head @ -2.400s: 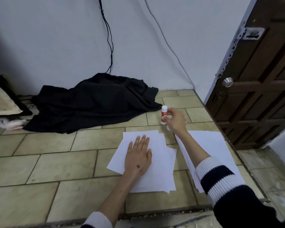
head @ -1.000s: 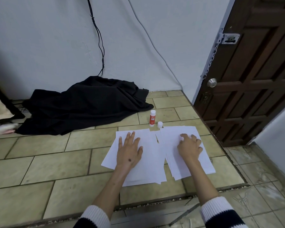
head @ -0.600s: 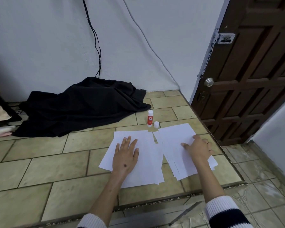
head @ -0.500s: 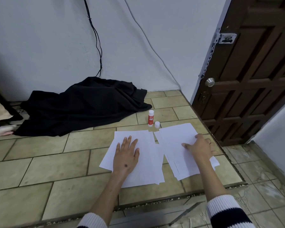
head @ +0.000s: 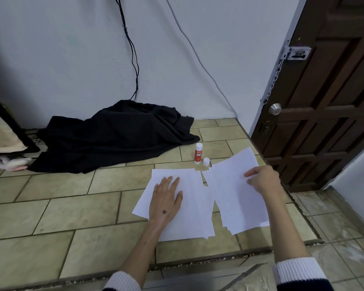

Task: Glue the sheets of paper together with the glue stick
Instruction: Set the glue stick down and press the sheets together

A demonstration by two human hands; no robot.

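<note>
Two piles of white paper lie on the tiled floor. My left hand (head: pixel 166 200) rests flat, fingers spread, on the left pile (head: pixel 193 208). My right hand (head: pixel 262 180) pinches the right edge of the top sheet (head: pixel 233 181) of the right pile (head: pixel 240 219), and that sheet's far end is raised off the pile. A red and white glue stick (head: pixel 198 153) stands upright just beyond the papers, uncapped, with its white cap (head: pixel 206 161) standing beside it on the right.
A heap of black cloth (head: pixel 114 135) lies against the white wall behind the papers. A dark wooden door (head: pixel 328 97) stands at the right. A step edge (head: pixel 198 261) runs across the floor near me. Cables hang down the wall.
My right hand set the glue stick down, moved onto the right pile and has now lifted the top sheet by its right edge. My left hand has stayed flat on the left pile.
</note>
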